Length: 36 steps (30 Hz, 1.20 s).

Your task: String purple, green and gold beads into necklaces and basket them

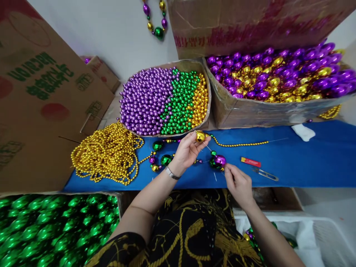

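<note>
My left hand [187,151] pinches a large shiny gold bead [200,136] just in front of the box of small beads. A thin string runs from that bead down to a small green bead and a big purple bead [220,160] beside a dark green one. My right hand [238,182] is closed by the purple bead, its fingertips together at the string there; exactly what they grip is too small to make out. Part of the bead strand, with a green bead [166,160], lies on the blue cloth [311,159] behind my left wrist.
A gold bead-chain heap [107,154] lies left. Behind stand a small-bead box [209,111] and a purple-and-gold bead box [236,113]. A red lighter [250,162] and thread snips [266,174] lie right. Large green beads [55,230] fill the lower left; a white basket [330,230] is lower right.
</note>
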Each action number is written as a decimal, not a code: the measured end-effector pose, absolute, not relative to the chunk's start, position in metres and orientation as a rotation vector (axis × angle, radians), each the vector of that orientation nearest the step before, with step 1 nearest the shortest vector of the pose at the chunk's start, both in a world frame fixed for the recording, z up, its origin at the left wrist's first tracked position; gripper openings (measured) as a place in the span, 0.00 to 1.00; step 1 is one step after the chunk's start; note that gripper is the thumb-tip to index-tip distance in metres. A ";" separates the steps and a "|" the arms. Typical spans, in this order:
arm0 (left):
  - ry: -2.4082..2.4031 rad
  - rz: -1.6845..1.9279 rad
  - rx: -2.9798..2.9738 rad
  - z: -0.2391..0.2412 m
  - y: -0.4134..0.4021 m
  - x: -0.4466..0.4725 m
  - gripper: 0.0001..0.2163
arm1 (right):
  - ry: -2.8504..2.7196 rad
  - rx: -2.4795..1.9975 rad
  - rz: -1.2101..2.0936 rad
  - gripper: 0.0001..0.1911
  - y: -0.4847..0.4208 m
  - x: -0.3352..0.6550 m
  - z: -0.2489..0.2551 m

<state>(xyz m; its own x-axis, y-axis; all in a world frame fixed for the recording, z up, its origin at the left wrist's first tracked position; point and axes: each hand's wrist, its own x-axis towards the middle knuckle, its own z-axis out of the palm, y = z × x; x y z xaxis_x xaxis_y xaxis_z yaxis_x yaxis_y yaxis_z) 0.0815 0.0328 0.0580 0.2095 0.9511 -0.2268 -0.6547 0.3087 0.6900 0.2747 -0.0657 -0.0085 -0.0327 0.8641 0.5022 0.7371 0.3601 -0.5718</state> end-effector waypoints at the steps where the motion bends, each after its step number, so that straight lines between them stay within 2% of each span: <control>1: 0.703 1.187 0.518 0.058 0.032 0.081 0.09 | -1.798 -1.412 0.193 0.11 -0.066 0.275 -0.009; 8: 0.705 1.210 0.664 0.048 0.015 0.089 0.18 | -1.775 -1.565 0.258 0.12 -0.067 0.265 -0.008; 17: 0.699 1.308 0.637 0.042 0.010 0.087 0.17 | -1.778 -1.486 0.184 0.12 -0.066 0.264 -0.008; 22: 0.726 1.321 0.673 0.042 0.008 0.083 0.19 | -1.731 -1.476 0.387 0.09 -0.063 0.263 -0.006; 26: 0.755 1.309 0.723 0.036 0.008 0.080 0.19 | -1.684 -1.462 0.527 0.10 -0.061 0.260 -0.010; 32: 0.745 1.216 1.147 0.031 0.008 0.071 0.19 | -1.425 -1.414 1.051 0.15 -0.052 0.253 -0.029; 36: 0.729 1.146 1.408 0.040 0.012 0.055 0.22 | -1.227 -1.330 1.154 0.16 -0.047 0.252 -0.039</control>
<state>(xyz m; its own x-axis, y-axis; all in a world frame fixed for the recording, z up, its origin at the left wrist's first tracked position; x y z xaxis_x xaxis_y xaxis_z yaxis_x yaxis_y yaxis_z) 0.0552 0.0116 0.0399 0.3364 0.9120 0.2348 -0.1737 -0.1849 0.9673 0.2521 -0.0469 -0.0386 0.0485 0.9982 -0.0349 0.0958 -0.0395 -0.9946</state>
